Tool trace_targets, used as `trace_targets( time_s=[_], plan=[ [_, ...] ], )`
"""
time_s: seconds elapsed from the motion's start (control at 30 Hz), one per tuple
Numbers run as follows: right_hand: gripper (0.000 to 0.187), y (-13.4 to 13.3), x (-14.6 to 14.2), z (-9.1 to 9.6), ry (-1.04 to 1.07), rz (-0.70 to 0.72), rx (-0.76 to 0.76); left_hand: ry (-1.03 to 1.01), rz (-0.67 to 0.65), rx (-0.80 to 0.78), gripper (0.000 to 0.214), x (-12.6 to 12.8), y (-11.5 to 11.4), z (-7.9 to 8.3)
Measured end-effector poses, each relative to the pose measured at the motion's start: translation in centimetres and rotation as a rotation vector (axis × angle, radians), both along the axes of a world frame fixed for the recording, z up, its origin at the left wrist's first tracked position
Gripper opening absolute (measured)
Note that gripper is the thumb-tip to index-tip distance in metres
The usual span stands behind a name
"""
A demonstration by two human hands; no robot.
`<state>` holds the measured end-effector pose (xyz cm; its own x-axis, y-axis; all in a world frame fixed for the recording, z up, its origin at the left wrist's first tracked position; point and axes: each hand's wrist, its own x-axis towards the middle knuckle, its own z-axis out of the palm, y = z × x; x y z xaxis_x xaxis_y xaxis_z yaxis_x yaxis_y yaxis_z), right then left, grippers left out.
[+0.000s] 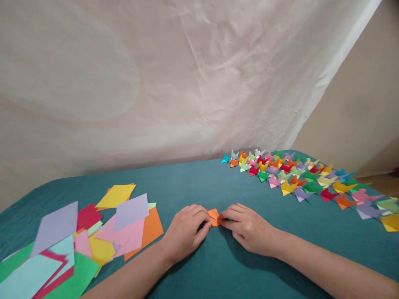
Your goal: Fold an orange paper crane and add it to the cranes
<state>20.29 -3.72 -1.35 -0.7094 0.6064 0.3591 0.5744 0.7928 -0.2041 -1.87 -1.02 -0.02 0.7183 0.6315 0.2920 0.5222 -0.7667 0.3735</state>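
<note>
A small folded piece of orange paper (213, 216) lies on the green cloth between my two hands. My left hand (189, 226) is closed at the paper's left edge, its thumb and fingers pinching there. From the other side my right hand (246, 226) grips the right edge with its fingertips, the remaining fingers curled. Both hands rest low, close to the cloth. A crease line crosses the orange paper; its edges under the fingertips are hidden.
On the left lie loose coloured paper sheets, among them a lilac sheet (56, 228) and a yellow sheet (116, 196). Rows of folded paper birds (288, 188) stand on the right of the green tablecloth (174, 182). A pale sheet (168, 83) hangs behind.
</note>
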Motion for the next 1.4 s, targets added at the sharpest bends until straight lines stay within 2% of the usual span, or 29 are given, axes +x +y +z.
trace_targets(
  time_s=[0.2, 0.37, 0.73, 0.9, 1.2, 1.4],
  plan=[
    [0.034, 0.3, 0.1, 0.1, -0.006, 0.008, 0.014, 0.101, -0.078, 0.056, 0.017, -0.1, 0.4, -0.2],
    [0.032, 0.6, 0.5, 0.2, -0.046, 0.033, 0.030, 0.057, -0.087, 0.014, 0.016, -0.3, 0.9, -0.4],
    [0.040, 1.3, 1.1, 1.0, -0.020, 0.129, -0.031, -0.135, 0.000, -0.166, 0.013, 0.5, 0.5, 0.1],
    [0.047, 1.2, 1.0, 1.0, 0.034, 0.160, -0.088, -0.134, 0.018, -0.183, 0.012, 0.6, 0.6, -0.2],
    [0.057, 0.9, 1.1, 1.0, 0.066, 0.179, -0.063, -0.122, 0.044, -0.170, 0.011, 0.7, 0.8, -0.4],
    [0.045, 0.8, 0.9, 1.0, 0.023, 0.177, -0.044, -0.129, 0.052, -0.164, 0.011, 0.8, 0.8, -0.5]
  ],
)
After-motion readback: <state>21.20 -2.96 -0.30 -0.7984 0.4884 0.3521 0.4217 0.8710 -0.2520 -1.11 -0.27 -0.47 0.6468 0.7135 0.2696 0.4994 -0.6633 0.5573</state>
